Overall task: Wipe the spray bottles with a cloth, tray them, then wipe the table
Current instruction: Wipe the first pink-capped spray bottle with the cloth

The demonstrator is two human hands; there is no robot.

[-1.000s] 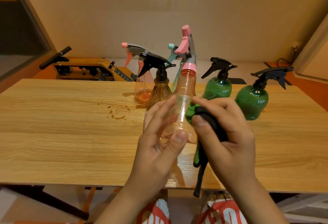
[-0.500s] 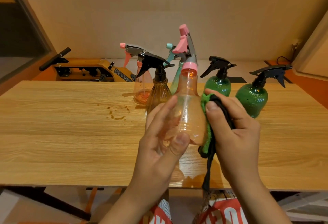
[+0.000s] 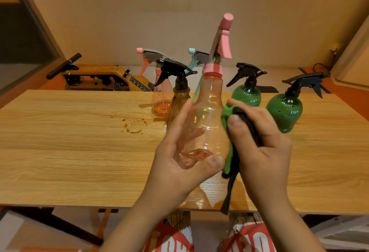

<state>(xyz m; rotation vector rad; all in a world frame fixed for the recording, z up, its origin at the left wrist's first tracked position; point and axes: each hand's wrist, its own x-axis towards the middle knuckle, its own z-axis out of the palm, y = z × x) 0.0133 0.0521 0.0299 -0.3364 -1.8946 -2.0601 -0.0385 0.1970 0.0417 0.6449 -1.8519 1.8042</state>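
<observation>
Our left grip [image 3: 175, 163] curls round the clear pink-capped bottle [image 3: 209, 115], held nearly upright above the bench [image 3: 69, 151]. Our right grip [image 3: 265, 151] pinches the green-and-black cloth [image 3: 226, 113] against the bottle's right flank. Since a second ago the cloth has slid from front to side and the nozzle has risen. Behind the grips, we see only the head of a teal-trigger bottle [image 3: 196, 56].
</observation>
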